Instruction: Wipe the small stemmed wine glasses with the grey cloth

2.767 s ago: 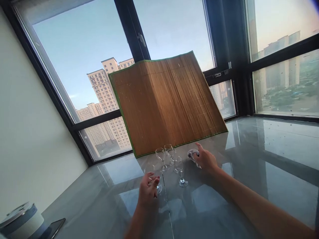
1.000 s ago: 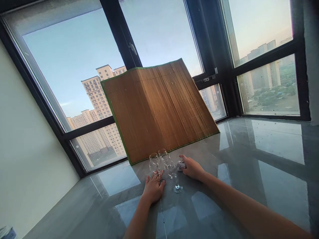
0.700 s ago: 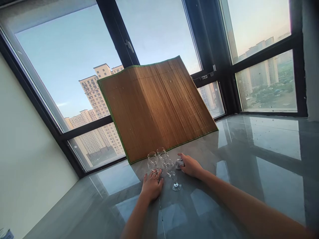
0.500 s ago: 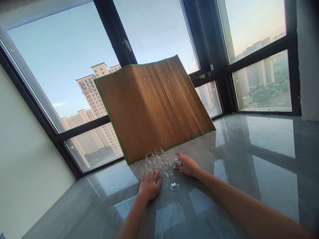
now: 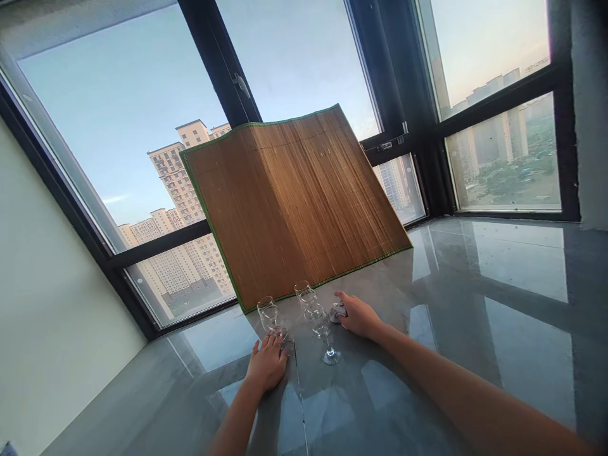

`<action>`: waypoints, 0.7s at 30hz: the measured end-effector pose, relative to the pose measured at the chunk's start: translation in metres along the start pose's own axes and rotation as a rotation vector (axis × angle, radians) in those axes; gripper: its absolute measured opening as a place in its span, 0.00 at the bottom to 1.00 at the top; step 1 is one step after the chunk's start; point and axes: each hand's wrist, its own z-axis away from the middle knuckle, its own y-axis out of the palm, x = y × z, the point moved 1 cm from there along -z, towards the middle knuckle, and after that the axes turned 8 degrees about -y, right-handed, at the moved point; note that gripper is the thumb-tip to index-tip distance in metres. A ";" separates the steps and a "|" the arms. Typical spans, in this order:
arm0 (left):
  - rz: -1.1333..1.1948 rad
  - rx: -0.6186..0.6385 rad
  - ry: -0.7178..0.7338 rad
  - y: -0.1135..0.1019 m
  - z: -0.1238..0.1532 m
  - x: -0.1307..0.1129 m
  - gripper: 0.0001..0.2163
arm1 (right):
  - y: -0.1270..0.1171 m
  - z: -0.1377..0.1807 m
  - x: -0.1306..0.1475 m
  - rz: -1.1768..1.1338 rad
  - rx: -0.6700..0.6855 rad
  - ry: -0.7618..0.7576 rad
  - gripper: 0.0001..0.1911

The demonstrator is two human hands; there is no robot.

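Note:
Three clear wine glasses stand on a glossy grey marble surface [image 5: 451, 329]. My left hand [image 5: 266, 367] lies palm down with its fingers pressed on the foot of the leftmost wine glass [image 5: 268, 315], which stands upright. A second glass [image 5: 321, 329] stands in the middle, nearer to me, and a third glass [image 5: 304, 292] behind it. My right hand [image 5: 360, 315] rests on the surface to the right of the glasses, fingers closed on a small crumpled grey-white cloth [image 5: 338, 311].
A brown bamboo mat [image 5: 294, 202] with green edging leans against the black-framed windows [image 5: 223, 69] behind the glasses. A pale wall [image 5: 42, 304] runs along the left. High-rise buildings show outside.
My left hand has slid left with one wine glass, pulling it away from the other two. My right hand has stayed on the cloth.

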 end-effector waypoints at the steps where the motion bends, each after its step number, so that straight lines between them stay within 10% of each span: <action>1: -0.017 0.009 -0.025 0.001 0.000 0.012 0.30 | 0.000 0.000 0.000 -0.001 0.001 0.000 0.34; 7: -0.062 0.049 -0.174 0.008 0.004 0.071 0.30 | -0.001 0.000 0.003 -0.005 0.001 -0.005 0.34; 21: -0.022 -0.014 -0.113 0.008 0.013 0.080 0.27 | -0.004 0.001 0.006 -0.005 0.016 0.006 0.34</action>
